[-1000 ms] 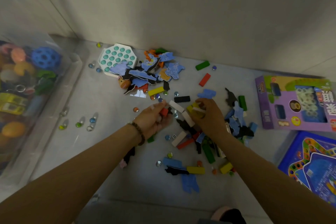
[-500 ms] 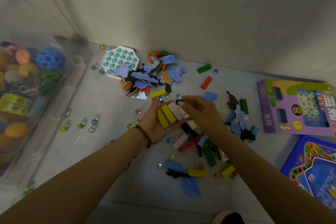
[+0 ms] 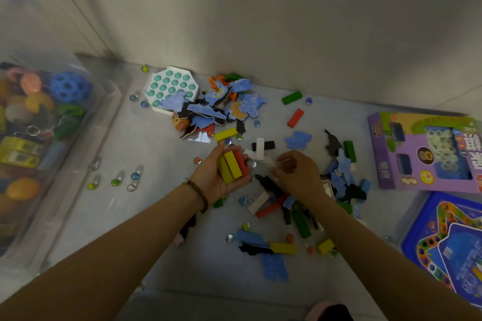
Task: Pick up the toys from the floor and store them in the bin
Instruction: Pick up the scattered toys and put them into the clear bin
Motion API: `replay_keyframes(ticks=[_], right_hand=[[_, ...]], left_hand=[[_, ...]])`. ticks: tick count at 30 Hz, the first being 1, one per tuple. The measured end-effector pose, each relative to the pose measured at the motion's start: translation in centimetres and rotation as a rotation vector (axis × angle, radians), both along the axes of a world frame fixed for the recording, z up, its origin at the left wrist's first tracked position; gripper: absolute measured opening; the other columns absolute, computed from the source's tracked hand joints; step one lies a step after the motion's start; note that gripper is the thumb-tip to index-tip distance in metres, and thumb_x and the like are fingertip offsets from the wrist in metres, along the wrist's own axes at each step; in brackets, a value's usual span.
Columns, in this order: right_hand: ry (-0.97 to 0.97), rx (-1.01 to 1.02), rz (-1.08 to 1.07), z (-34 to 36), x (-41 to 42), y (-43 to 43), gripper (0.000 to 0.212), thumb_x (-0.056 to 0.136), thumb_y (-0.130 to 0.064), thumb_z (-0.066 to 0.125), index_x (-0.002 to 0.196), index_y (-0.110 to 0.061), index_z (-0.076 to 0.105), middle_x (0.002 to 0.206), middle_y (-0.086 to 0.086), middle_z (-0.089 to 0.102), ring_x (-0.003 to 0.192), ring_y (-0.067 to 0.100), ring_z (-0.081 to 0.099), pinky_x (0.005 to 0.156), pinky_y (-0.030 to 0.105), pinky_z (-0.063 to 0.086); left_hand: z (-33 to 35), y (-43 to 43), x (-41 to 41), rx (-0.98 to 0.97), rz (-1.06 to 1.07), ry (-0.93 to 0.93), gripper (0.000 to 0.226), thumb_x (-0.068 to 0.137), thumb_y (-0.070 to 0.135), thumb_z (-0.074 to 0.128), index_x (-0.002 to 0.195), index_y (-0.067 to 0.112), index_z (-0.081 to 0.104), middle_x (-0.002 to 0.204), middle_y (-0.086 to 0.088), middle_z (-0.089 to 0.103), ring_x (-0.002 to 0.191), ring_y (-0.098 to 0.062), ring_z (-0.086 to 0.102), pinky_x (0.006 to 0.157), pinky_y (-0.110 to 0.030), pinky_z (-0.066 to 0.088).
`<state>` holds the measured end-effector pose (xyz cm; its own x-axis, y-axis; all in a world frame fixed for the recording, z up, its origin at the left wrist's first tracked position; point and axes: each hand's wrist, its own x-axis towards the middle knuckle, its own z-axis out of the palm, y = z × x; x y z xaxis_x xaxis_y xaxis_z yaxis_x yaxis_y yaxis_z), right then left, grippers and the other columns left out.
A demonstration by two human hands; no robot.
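My left hand [image 3: 212,180] is palm up over the floor and holds a bundle of wooden blocks [image 3: 233,165], two yellow and one red. My right hand [image 3: 297,177] is just to its right, fingers pinched on a white block [image 3: 270,161]. Around them lie loose wooden blocks, blue puzzle pieces [image 3: 229,105] and glass marbles [image 3: 134,176]. A teal and white pop toy [image 3: 170,86] rests near the wall. The clear plastic bin [image 3: 78,164] stands at the left, with a blue ball [image 3: 70,87] and other toys inside.
A purple toy box [image 3: 422,151] lies at the right, with a blue board game [image 3: 448,247] below it. The wall runs along the far side of the floor. A white block crosses a black block [image 3: 262,145] just beyond my hands.
My left hand opened palm up and now carries yellow and red blocks. A white block now lies across the black one on the floor, and my right hand has drawn back right.
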<state>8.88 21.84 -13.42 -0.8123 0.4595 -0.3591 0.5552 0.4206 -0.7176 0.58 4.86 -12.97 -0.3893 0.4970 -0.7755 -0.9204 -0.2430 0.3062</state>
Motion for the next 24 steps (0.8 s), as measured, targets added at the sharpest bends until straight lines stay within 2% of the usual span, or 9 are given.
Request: replay_keyframes(ticks=[2,4,7,9,11,13,18,22,24], right_hand=[[0.098,-0.131,0.019,1.1,-0.7,-0.6,0.021,0.077,-0.021,0.074,0.089,-0.02,0.057,0.079,-0.006,0.063,0.073,0.008,0.062,0.064,0.012,0.048],[0.124,-0.222,0.125,1.9,-1.6,-1.5,0.022,0.076,-0.026,0.075,0.086,-0.028,0.055,0.08,-0.012,0.063,0.07,-0.002,0.06,0.064,0.008,0.048],[0.171,-0.167,0.09,1.8,-3.1,-1.5,0.017,0.078,-0.028,0.073,0.088,-0.025,0.059,0.092,-0.009,0.062,0.084,0.003,0.057,0.072,0.006,0.044],[0.144,-0.037,0.05,1.1,-4.0,-0.6,0.026,0.078,-0.027,0.073,0.1,-0.018,0.062,0.109,0.002,0.06,0.103,0.014,0.053,0.089,0.019,0.042],[0.075,0.013,0.076,0.4,-4.6,-0.3,0.042,0.077,-0.029,0.074,0.113,-0.014,0.06,0.122,0.008,0.055,0.117,0.02,0.047,0.102,0.033,0.037],[0.037,0.036,0.15,-0.4,-5.1,-0.6,0.045,0.076,-0.028,0.075,0.116,-0.015,0.06,0.127,0.01,0.05,0.123,0.023,0.042,0.106,0.034,0.031],[-0.027,0.134,0.282,-1.5,-5.4,-1.5,0.037,0.073,-0.024,0.077,0.107,-0.014,0.066,0.125,0.012,0.041,0.122,0.028,0.035,0.101,0.034,0.032],[0.002,0.197,0.264,-1.8,-4.8,-1.6,0.03,0.075,-0.024,0.076,0.101,-0.013,0.065,0.115,0.01,0.043,0.112,0.024,0.038,0.081,0.019,0.028],[0.025,0.229,0.264,-1.9,-4.5,-1.5,0.029,0.077,-0.024,0.075,0.101,-0.012,0.065,0.113,0.01,0.045,0.108,0.023,0.042,0.079,0.02,0.033]], left_hand=[[0.0,0.1,0.0,0.019,-0.006,-0.016,0.042,0.093,0.049,0.04,0.092,0.015,0.065,0.08,-0.009,0.072,0.072,-0.023,0.071,0.063,-0.041,0.06],[0.1,0.4,0.1,0.018,-0.016,-0.018,0.046,0.094,0.052,0.035,0.096,0.016,0.063,0.091,-0.012,0.069,0.081,-0.026,0.068,0.068,-0.043,0.059],[0.3,0.5,0.1,0.037,-0.022,-0.016,0.046,0.094,0.052,0.034,0.097,0.015,0.061,0.094,-0.013,0.068,0.083,-0.028,0.066,0.071,-0.042,0.057],[0.5,0.2,-0.2,0.035,0.012,-0.041,0.042,0.093,0.049,0.04,0.097,0.014,0.062,0.092,-0.015,0.07,0.081,-0.029,0.069,0.065,-0.041,0.06],[0.5,-0.2,-0.7,-0.021,0.037,-0.053,0.039,0.091,0.046,0.046,0.105,0.013,0.061,0.107,-0.015,0.066,0.095,-0.03,0.066,0.055,-0.036,0.059],[0.5,-0.4,-0.9,-0.047,0.048,-0.055,0.038,0.09,0.044,0.049,0.111,0.014,0.06,0.119,-0.014,0.059,0.109,-0.03,0.059,0.054,-0.035,0.059],[0.6,-0.8,-0.8,-0.068,0.033,-0.007,0.028,0.09,0.037,0.053,0.102,0.014,0.063,0.097,-0.008,0.066,0.085,-0.02,0.066,0.052,-0.029,0.058],[0.6,-1.3,-1.1,-0.084,0.05,-0.03,0.025,0.09,0.034,0.054,0.099,0.013,0.062,0.085,-0.009,0.071,0.073,-0.02,0.07,0.049,-0.029,0.056],[0.6,-1.5,-1.2,-0.08,0.056,-0.033,0.027,0.09,0.034,0.054,0.103,0.011,0.061,0.076,-0.008,0.073,0.066,-0.02,0.071,0.049,-0.029,0.056]])
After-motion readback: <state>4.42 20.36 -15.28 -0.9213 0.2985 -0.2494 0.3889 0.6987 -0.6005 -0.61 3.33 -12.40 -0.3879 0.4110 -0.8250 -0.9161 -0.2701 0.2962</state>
